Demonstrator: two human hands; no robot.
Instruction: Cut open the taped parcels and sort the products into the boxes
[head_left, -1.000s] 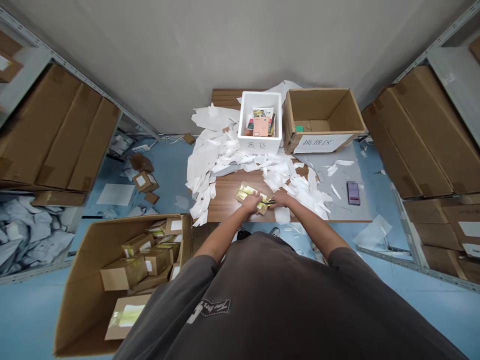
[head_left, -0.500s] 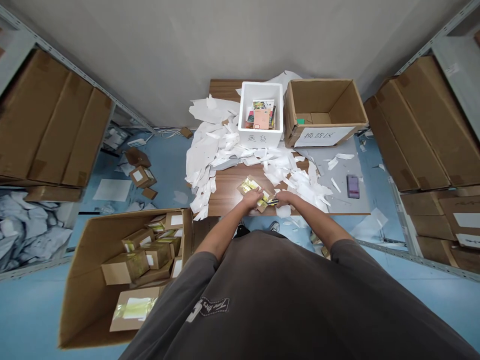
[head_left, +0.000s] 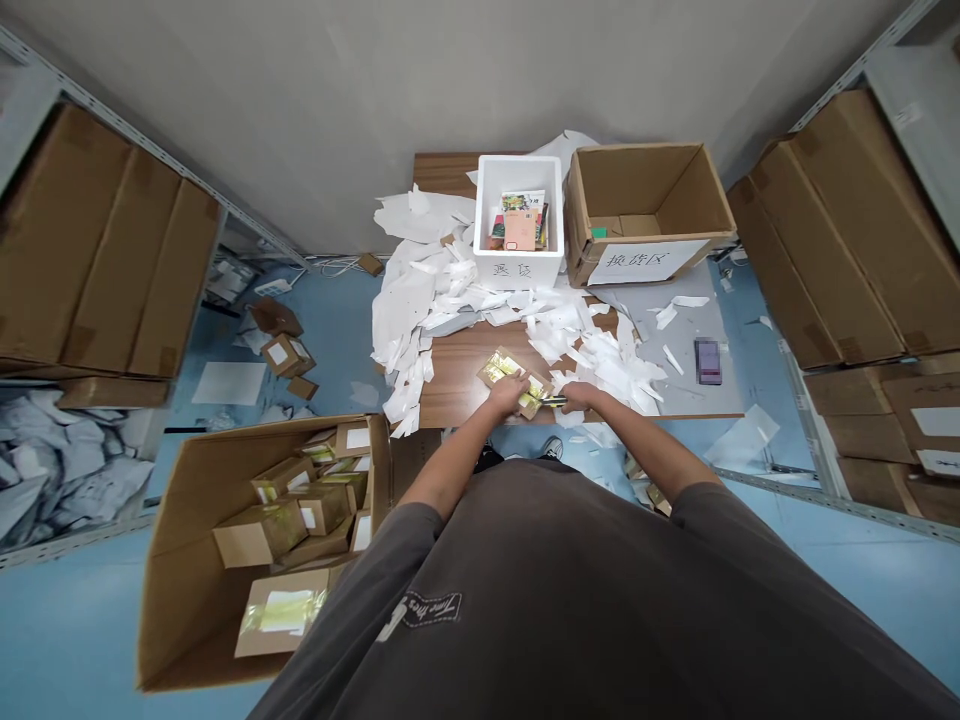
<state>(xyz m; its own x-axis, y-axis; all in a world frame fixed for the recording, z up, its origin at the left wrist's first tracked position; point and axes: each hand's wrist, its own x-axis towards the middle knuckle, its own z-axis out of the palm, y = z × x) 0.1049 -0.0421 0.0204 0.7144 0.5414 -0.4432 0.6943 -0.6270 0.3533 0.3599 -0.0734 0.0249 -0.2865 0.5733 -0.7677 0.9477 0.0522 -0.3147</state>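
A small cardboard parcel [head_left: 493,371] wrapped in yellowish tape lies on the brown wooden table [head_left: 454,385], near its front edge. My left hand [head_left: 510,393] grips it from above, fingers closed over its middle. In my right hand [head_left: 579,396] is a utility knife [head_left: 553,401], its tip end reaching the parcel's right end. Whether the blade touches the tape is too small to tell. Torn white paper scraps [head_left: 611,370] lie around my right hand and behind the parcel.
Behind the scraps stand a white foam box [head_left: 519,272] with several booklets and a labelled open carton [head_left: 649,262]. A phone [head_left: 707,361] lies at the right. To my left, a large carton [head_left: 176,610] holds several taped parcels. Shelves with cartons flank both sides.
My right hand with the utility knife has shifted slightly to the right. My left hand stays on the parcel. The whole view has tilted a little.
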